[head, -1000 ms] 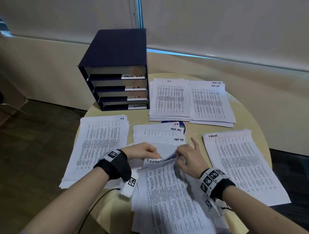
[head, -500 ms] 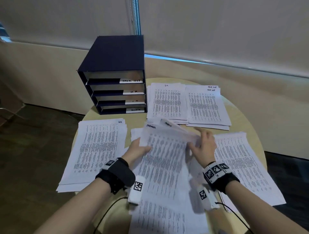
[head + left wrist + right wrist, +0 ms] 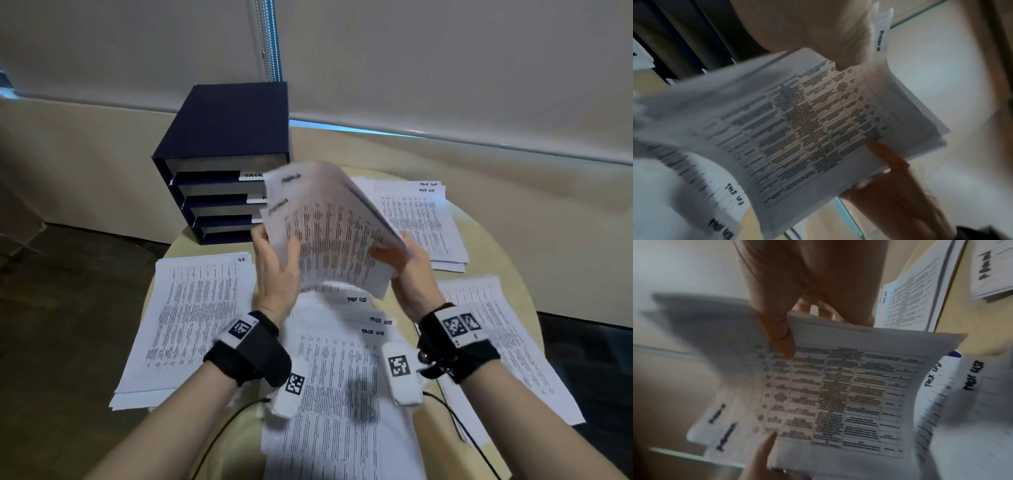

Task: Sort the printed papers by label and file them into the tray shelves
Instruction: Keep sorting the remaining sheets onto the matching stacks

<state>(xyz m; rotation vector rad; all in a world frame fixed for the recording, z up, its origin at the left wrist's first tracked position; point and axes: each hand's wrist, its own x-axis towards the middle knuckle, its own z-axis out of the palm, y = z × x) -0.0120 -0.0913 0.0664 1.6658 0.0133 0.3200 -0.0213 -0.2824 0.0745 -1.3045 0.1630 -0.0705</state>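
A bundle of printed papers (image 3: pixel 329 233) is raised and tilted above the round table, bowed in the middle. My left hand (image 3: pixel 277 253) grips its left edge and my right hand (image 3: pixel 397 257) pinches its right edge, thumb on top. The handwritten label at its top corner is blurred. In the left wrist view the bundle (image 3: pixel 818 129) fills the frame under my left hand (image 3: pixel 818 32). In the right wrist view my right hand's thumb presses on the bundle (image 3: pixel 838 394). The dark blue tray shelves (image 3: pixel 226 137) stand behind it, their right-hand labels partly hidden.
Sorted stacks lie on the table (image 3: pixel 486 246): an H.R. stack (image 3: pixel 195 322) at left, a task list stack (image 3: pixel 418 219) at back right, another stack (image 3: pixel 496 342) at right. A loose pile with task list labels (image 3: pixel 342 359) lies under my wrists.
Both hands took a bundle from the middle pile and lifted it up and away from me toward the tray shelves; the sheets beneath with task list labels are now uncovered.
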